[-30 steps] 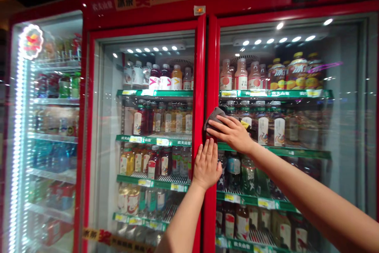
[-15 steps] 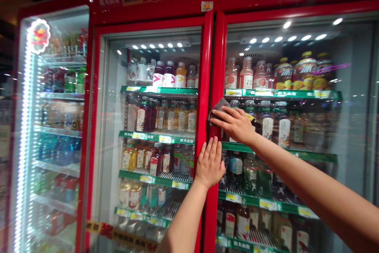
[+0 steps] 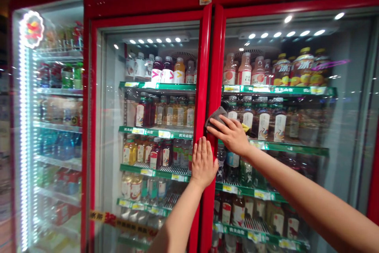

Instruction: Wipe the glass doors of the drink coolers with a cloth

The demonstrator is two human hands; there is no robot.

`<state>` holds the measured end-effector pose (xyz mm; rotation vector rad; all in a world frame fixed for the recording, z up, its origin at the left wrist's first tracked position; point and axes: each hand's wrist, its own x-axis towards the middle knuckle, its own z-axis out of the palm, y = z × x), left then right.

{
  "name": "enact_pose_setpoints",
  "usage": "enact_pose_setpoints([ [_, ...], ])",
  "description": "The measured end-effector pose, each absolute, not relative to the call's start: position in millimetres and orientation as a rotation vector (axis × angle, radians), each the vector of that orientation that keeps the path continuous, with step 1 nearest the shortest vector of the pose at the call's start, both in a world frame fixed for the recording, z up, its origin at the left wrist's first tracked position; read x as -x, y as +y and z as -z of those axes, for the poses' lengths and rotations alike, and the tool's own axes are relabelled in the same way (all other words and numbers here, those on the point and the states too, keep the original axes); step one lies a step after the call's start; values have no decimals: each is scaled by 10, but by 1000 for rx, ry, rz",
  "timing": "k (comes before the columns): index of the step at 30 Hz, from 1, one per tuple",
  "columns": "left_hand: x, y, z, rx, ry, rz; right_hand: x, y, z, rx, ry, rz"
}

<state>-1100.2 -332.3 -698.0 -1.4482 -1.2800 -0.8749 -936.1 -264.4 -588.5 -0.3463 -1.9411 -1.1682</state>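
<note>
Grey cloth bunched under my loosely curled right hand, pressed to the glossy red door frame of a glass-fronted drinks cooler; my open left hand lies flat on the frame.

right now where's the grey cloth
In the head view, the grey cloth sits under the right hand on the red door frame, just above the left hand.

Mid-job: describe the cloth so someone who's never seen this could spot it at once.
Start at the red double-door drinks cooler, where its two doors meet. Halfway up that seam, the right hand presses a small dark grey cloth. It is the only soft, matte thing there, among rows of bright bottles.
</note>
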Motion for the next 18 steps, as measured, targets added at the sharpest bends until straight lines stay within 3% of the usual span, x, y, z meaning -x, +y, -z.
enact_pose_setpoints([
  [5, 11049, -3472, 6978, 1470, -1293, 845, 9166, -2724, 6147, 286, -2037, 1189],
  [10, 11013, -3545, 6894, 1520, -1287, 795, 8979, -2745, 6231, 515, -1842, 1103],
  [14, 10982, -3578, 6917, 1562, -1289, 746, 9015, -2745, 6479, 383, -1927, 1180],
  [18, 10947, -3559, 6897, 1602, -1288, 683, 9121, -2723, 6319, 366, -1929, 1186],
])
